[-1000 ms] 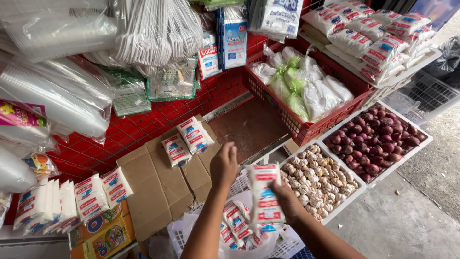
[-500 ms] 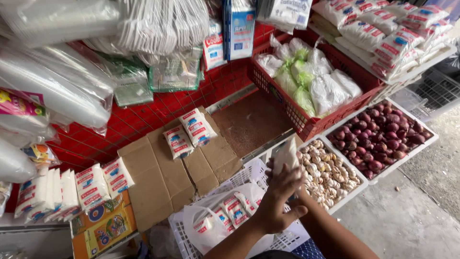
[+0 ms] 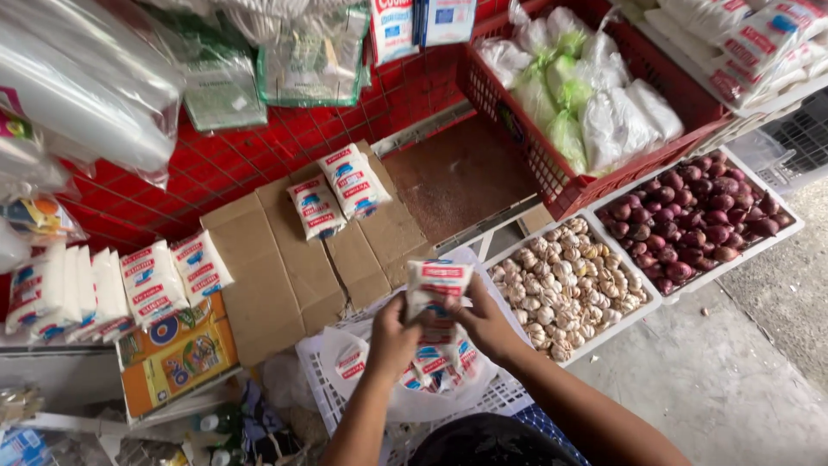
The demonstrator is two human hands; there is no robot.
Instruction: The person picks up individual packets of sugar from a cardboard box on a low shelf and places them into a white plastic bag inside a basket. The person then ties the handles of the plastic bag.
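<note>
Both hands grip one small white packet (image 3: 438, 286) with red and blue print, held upright. My left hand (image 3: 390, 335) pinches its lower left side, my right hand (image 3: 485, 321) holds its right side. Right beneath it a clear plastic bag (image 3: 379, 384) with several more such packets rests in a white basket (image 3: 317, 373). Two matching packets (image 3: 338, 195) lie on flattened brown cardboard (image 3: 278, 261) just beyond my hands. A row of similar packets (image 3: 112, 290) stands at the left.
A white tray of garlic (image 3: 565, 285) and a white tray of red shallots (image 3: 699, 220) sit to the right. A red crate (image 3: 535, 147) holds bagged white goods behind them. Plastic-wrapped goods hang at upper left above red mesh (image 3: 121, 203). Concrete floor (image 3: 742, 380) lies at lower right.
My left hand has come back from the cardboard and joined my right hand on one packet above the bag. The camera has moved closer and lower.
</note>
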